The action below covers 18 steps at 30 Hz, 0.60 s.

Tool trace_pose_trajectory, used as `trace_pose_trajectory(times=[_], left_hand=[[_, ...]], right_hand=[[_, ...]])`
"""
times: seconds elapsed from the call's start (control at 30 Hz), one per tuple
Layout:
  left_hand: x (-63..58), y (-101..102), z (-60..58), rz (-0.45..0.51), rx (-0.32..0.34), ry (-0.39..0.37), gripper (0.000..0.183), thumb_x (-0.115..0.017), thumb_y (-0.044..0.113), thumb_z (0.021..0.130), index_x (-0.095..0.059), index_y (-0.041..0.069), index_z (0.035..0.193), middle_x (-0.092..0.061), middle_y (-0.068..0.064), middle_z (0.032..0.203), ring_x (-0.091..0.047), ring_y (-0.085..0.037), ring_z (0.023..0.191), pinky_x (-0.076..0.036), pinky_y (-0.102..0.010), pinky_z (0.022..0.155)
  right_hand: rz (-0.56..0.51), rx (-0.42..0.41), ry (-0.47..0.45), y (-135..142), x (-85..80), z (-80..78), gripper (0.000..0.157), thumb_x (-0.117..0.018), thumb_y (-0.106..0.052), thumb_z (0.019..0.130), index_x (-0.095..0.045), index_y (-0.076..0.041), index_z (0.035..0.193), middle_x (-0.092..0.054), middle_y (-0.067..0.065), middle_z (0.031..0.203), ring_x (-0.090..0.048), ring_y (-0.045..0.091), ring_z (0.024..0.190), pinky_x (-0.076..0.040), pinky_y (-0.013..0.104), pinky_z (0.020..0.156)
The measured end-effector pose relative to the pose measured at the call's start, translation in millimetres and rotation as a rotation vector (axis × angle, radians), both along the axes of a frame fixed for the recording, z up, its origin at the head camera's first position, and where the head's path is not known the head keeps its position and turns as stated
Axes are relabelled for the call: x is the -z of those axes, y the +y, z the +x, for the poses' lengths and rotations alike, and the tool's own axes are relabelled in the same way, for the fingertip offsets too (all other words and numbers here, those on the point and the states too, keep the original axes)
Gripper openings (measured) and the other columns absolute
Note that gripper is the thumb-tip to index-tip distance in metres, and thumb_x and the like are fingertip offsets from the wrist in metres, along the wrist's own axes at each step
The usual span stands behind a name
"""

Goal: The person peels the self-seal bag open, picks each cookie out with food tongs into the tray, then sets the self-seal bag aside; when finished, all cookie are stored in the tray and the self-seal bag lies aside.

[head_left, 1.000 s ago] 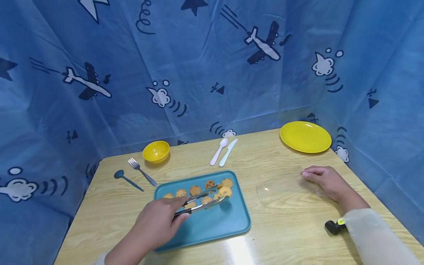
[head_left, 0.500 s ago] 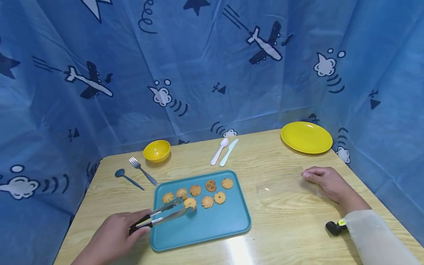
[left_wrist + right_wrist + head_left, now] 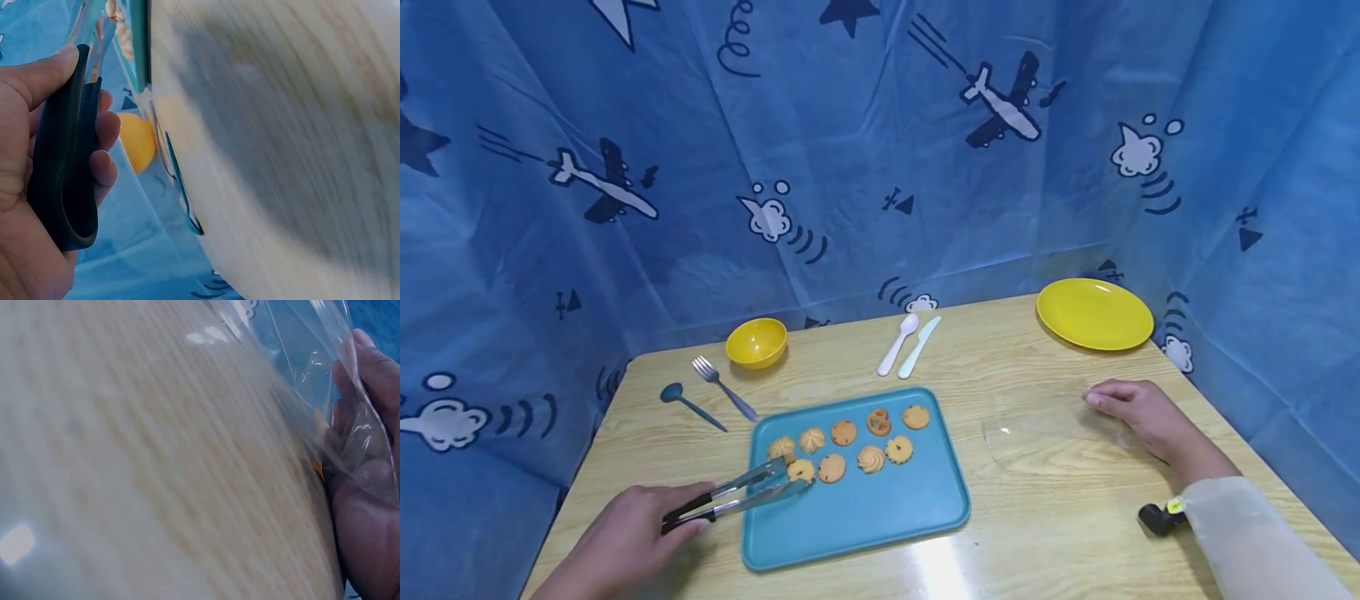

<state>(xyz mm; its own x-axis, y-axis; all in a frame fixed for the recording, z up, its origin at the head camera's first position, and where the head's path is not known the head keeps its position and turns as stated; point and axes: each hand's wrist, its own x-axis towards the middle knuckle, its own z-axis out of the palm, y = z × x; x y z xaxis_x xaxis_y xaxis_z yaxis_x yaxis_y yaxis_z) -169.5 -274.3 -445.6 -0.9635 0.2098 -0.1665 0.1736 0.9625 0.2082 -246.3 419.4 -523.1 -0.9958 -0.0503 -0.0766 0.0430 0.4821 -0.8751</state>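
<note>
My left hand (image 3: pixel 621 529) grips a pair of tongs (image 3: pixel 59 150) by their black handles, thumb on one side and fingers curled round the other. The metal arms reach over the left part of a teal tray (image 3: pixel 880 525), with a flower-shaped cookie (image 3: pixel 801 472) between their tips. Several more cookies lie on the tray, among them a swirled cookie (image 3: pixel 870 459) and a pretzel-shaped cookie (image 3: pixel 878 422). Over at the right, my right hand (image 3: pixel 1142 421) pinches a clear plastic bag (image 3: pixel 369 431) between thumb and fingers; the bag spreads leftward over the wood.
Behind the tray are a yellow bowl (image 3: pixel 756 343), a fork (image 3: pixel 726 387), a dark teal spoon (image 3: pixel 692 406), a pink spoon (image 3: pixel 898 344) and a pale green knife (image 3: pixel 919 347). A yellow plate (image 3: pixel 1095 314) sits at the back right. Blue curtain (image 3: pixel 842 167) closes off the table's back.
My left hand has drawn the tongs left and toward me, carrying the flower-shaped cookie from the tray's right part to its left part. My right hand has kept its place with the bag.
</note>
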Motion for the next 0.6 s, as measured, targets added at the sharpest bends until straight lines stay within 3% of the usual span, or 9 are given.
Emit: trace_pose_trajectory(times=[0.37, 0.6], left_hand=[[5.5, -5, -0.5, -0.012, -0.016, -0.019, 0.053, -0.077, 0.048, 0.088, -0.068, 0.028, 0.135, -0.061, 0.012, 0.087, -0.045, -0.008, 0.064, -0.034, -0.026, 0.058], [2.8, -24, 2.3, 0.054, -0.111, -0.048, 0.065, -0.072, 0.06, 0.088, -0.065, 0.021, 0.14, -0.07, 0.006, 0.101, -0.051, -0.011, 0.073, -0.039, -0.028, 0.061]], right_hand=[[-0.014, 0.007, -0.026, -1, -0.9, -1.9, 0.047, -0.068, -0.034, 0.099, -0.069, 0.005, 0.125, -0.067, -0.025, 0.103, -0.061, -0.008, 0.097, -0.048, 0.01, 0.086], [-0.016, 0.003, -0.03, 0, 0.9, -1.8, 0.047, -0.068, -0.035, 0.099, -0.069, 0.005, 0.125, -0.067, -0.026, 0.105, -0.061, -0.009, 0.098, -0.048, 0.009, 0.086]])
